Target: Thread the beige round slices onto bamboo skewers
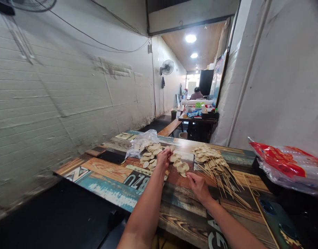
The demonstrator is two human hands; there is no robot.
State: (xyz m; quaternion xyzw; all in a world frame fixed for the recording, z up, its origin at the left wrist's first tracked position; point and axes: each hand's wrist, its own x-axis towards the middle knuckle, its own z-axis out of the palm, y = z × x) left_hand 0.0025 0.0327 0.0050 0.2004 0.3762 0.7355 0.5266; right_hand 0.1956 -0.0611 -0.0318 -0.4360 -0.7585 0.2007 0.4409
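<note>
My left hand is raised a little over the middle of the table, its fingers pinched on a pale, thin round slice. The food's exact kind is unclear. My right hand is closed in a pinch beside the nearest of several ruffled pale slices, which lie in a line between my hands. Whatever the right fingertips hold is too small to make out. Loose slices lie left of my left hand, by a clear plastic bag. Right of my right hand is a pile of slices threaded on thin wooden skewers.
The patchwork-patterned table spans the foreground. At its right are a red and clear plastic package and a phone. Beyond stand a wooden bench and a cluttered table; a person sits farther back.
</note>
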